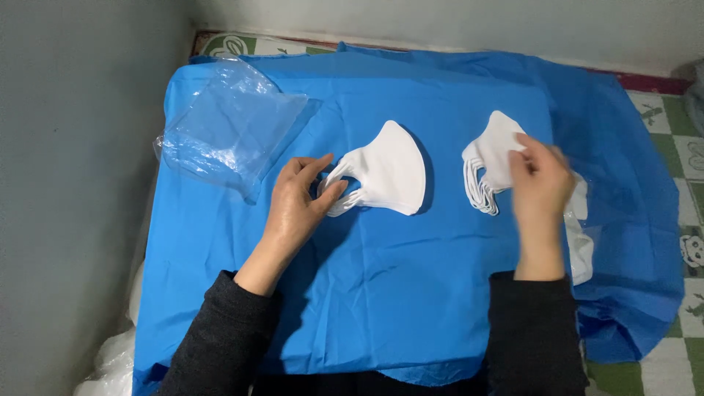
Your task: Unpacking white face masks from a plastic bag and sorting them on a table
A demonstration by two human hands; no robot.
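Observation:
A stack of white face masks (389, 170) lies in the middle of a blue cloth (381, 293). My left hand (297, 202) rests on the cloth with thumb and fingers pinching the ear loops (341, 192) at the stack's left end. To the right lies a second white mask stack (493, 158) with loops hanging down. My right hand (541, 180) is over its right edge, fingers on the top mask, slightly blurred. More white masks in clear wrap (579, 238) lie partly hidden behind my right wrist.
A pile of clear plastic bags (231, 125) sits at the cloth's upper left corner. A grey wall (66, 183) runs along the left. A green and white checked mat (682, 169) shows at the right, beyond the cloth's bunched edge.

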